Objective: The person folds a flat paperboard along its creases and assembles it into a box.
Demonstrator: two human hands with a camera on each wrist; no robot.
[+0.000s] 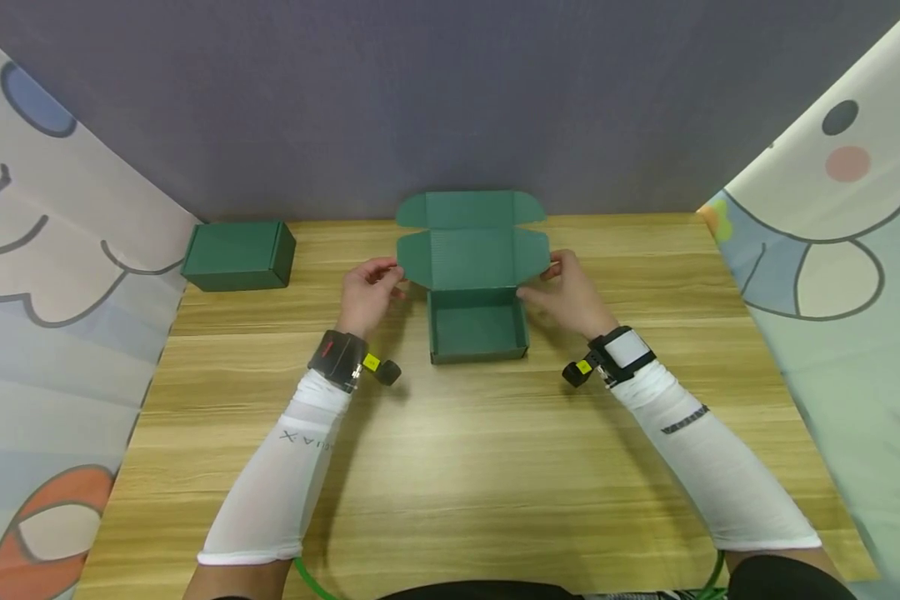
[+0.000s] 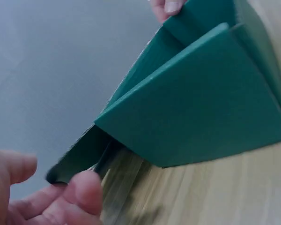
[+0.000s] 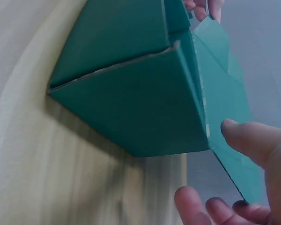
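A green cardboard mailer box (image 1: pixel 477 325) stands on the table with its lid (image 1: pixel 472 250) raised. Side flaps spread left and right from the lid, and its tray holds nothing visible. My left hand (image 1: pixel 367 296) is at the left side flap (image 1: pixel 415 257); in the left wrist view its fingers touch the flap's lower corner, with the thumb apart. On the other side, my right hand (image 1: pixel 570 296) has its thumb near the box's back right corner. Its other fingers lie at the outer edge of the right side flap (image 1: pixel 531 252), partly hidden behind it.
A second green box (image 1: pixel 237 257), closed, sits at the table's back left corner. The wooden table (image 1: pixel 480 467) meets a grey panel (image 1: pixel 450 108) at the back. Printed cartoon cloth hangs at the left and right sides.
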